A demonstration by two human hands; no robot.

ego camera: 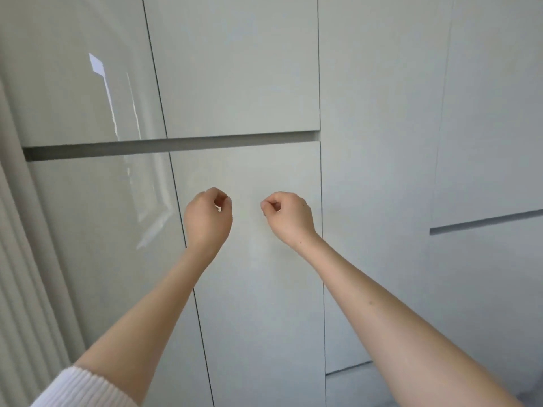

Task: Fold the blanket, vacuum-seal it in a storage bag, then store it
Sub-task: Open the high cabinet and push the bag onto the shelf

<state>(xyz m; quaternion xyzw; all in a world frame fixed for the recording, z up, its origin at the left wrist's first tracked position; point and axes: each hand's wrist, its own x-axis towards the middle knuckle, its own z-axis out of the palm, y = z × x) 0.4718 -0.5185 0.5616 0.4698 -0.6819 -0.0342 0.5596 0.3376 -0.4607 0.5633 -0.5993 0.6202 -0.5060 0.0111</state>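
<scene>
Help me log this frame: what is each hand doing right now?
Left hand: closed, fingers curled, holding nothing.
Right hand: closed, fingers curled, holding nothing.

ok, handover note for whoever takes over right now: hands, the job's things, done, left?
Left hand: raised in front of the lower cupboard door, fingers curled, nothing visibly held.
Right hand: same pose beside it, the two hands apart. Whether either touches the door cannot be told.
Things: neither blanket nor storage bag is in view.
Done: cannot be judged; every door in view is closed. The handle groove runs above the hands.
Left: probably check where the bag is, possibly behind these doors, before going on.
</scene>
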